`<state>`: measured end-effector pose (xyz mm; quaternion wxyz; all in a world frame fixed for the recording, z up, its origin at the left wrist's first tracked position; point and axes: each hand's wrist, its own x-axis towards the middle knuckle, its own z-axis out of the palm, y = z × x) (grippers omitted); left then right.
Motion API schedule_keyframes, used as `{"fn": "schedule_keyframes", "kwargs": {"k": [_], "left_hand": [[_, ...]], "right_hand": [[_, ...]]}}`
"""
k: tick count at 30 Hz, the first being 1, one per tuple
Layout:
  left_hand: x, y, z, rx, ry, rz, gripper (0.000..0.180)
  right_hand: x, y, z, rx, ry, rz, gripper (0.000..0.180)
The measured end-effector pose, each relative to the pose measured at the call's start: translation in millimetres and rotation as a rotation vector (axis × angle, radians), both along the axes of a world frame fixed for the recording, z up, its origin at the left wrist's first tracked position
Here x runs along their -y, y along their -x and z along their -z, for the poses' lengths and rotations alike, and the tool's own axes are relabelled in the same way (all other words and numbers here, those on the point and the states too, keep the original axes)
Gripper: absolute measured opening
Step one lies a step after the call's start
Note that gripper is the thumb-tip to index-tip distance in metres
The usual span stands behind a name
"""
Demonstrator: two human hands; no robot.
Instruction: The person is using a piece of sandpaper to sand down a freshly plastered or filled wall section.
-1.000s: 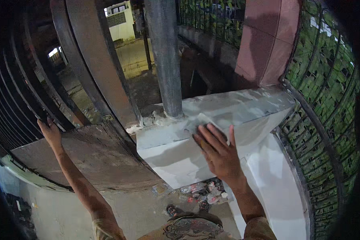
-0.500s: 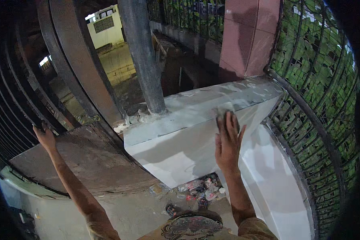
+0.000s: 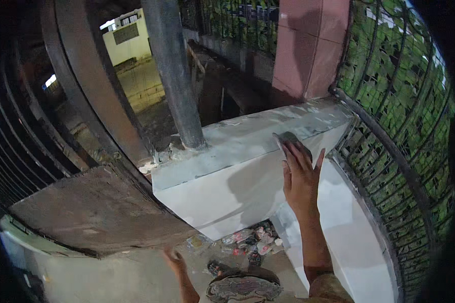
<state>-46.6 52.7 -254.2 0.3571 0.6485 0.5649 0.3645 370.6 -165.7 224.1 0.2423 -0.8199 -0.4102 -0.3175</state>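
- Since the earlier frame the left hand [image 3: 174,258] has dropped from the dark bars at 9 o'clock to low in the view, near 6 o'clock, just under the edge of the rusty slab [image 3: 93,212]. Only part of it shows, so I cannot tell whether it is open or closed.
- The right hand [image 3: 301,174] has slid up the pale wall [image 3: 222,194] toward 1 o'clock — fingers together and stretched out, pressing a small dark pad [image 3: 289,137] flat against the wall's top edge.
- The pad sits at the fingertips, on the rim of the grey ledge [image 3: 268,126].
- A grey pole [image 3: 174,76] rises from that ledge at 11 o'clock.
- Litter [image 3: 247,240] lies on the ground at the wall's foot, near 6 o'clock.
- A wire fence [image 3: 389,101] with green leaves fills the side at 3 o'clock.
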Motion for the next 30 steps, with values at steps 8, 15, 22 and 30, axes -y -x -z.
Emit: {"fn": "schedule_keyframes", "kwargs": {"k": [8, 15, 22, 30], "left_hand": [[76, 84, 136, -0.630, 0.397, 0.727, 0.040], [28, -44, -92, -0.069, 0.011, 0.279, 0.029], [-14, -104, -407, 0.690, -0.641, 0.343, 0.030], [-70, -204, -513, 0.999, -0.269, 0.939, 0.050]], "right_hand": [[-45, 47, -13, -0.068, 0.180, -0.439, 0.045], [-15, 1, -4, -0.068, 0.132, -0.076, 0.037], [-62, 70, -20, -0.086, 0.150, -0.568, 0.038], [-37, 27, -19, -0.045, 0.040, -0.266, 0.037]]}}
